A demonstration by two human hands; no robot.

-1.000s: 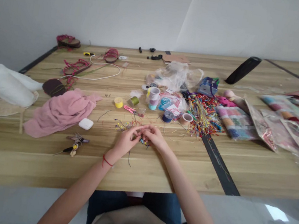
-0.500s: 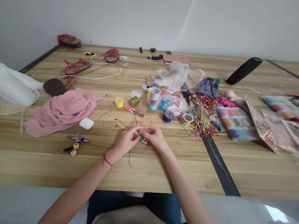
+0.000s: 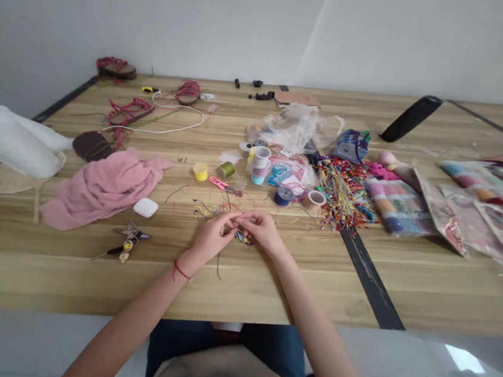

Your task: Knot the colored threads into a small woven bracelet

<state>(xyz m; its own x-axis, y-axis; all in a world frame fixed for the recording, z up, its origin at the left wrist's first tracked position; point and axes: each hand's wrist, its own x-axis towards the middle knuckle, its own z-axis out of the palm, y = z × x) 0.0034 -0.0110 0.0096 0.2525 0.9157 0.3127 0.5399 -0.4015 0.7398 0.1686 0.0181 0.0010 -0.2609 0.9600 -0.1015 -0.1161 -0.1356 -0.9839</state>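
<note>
The person's left hand point(image 3: 211, 237), with a thin red string tied round its wrist, and right hand point(image 3: 262, 229) meet just in from the worktop's near edge, a little left of centre. The fingers of both hands are drawn narrow, their tips pinching together on a small knotted piece of coloured thread and tiny beads point(image 3: 241, 237); its exact form is partly hidden by the fingers. A thin dark cord point(image 3: 218, 266) hangs from the hands toward the near edge, and a loose tangle of fine yellow and multicoloured threads point(image 3: 210, 210) lies just beside the left hand.

Left of the hands lie a white rounded earbud case point(image 3: 146, 207) and a crumpled pink cloth point(image 3: 101, 192). Beyond the hands, toward the middle of the worktop point(image 3: 265, 290), stand a yellow thread spool point(image 3: 200, 171), an olive-green thread spool point(image 3: 226, 170), a stack of pale spools point(image 3: 259, 164) and a navy thread spool point(image 3: 283, 196). To their right spreads a heap of multicoloured thread strands point(image 3: 344, 195), beside a flat plastic pack of coloured beads point(image 3: 398, 208). A crumpled clear plastic bag point(image 3: 295, 129) lies nearer the far edge.
</note>
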